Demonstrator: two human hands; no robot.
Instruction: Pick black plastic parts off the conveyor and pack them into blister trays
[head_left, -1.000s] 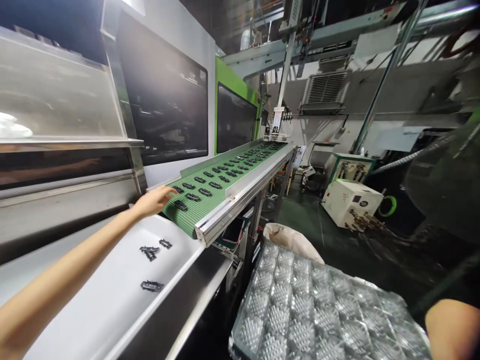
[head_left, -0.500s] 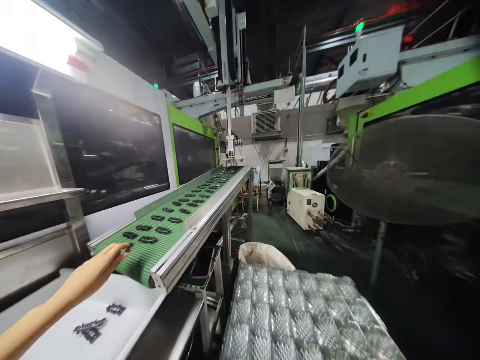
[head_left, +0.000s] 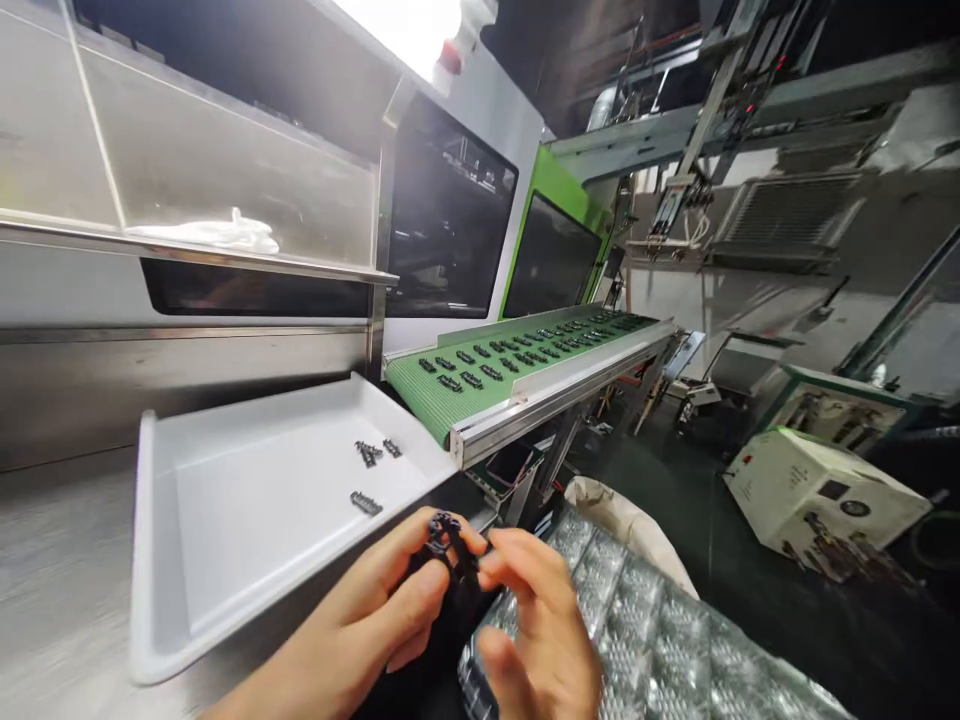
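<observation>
Low in the head view, my left hand (head_left: 382,600) pinches a small black plastic part (head_left: 448,540) between thumb and fingers. My right hand (head_left: 536,610) meets it from the right, its fingertips at the part's right side and its thumb apart. Left of my hands is a white tray (head_left: 247,500) with several similar black parts (head_left: 367,503) near its right side. Beyond the tray, a green conveyor belt (head_left: 420,395) carries rows of the same black parts (head_left: 491,372).
Clear plastic trays (head_left: 645,640) are stacked at the lower right, beside a pale sack (head_left: 630,520). A white glove (head_left: 217,233) lies on the metal shelf (head_left: 330,268) at the left. A cream machine (head_left: 825,490) stands on the floor.
The view has swung left. My left hand has come back from the belt with a black part, and my right hand has come into view. Another part now lies in the tray.
</observation>
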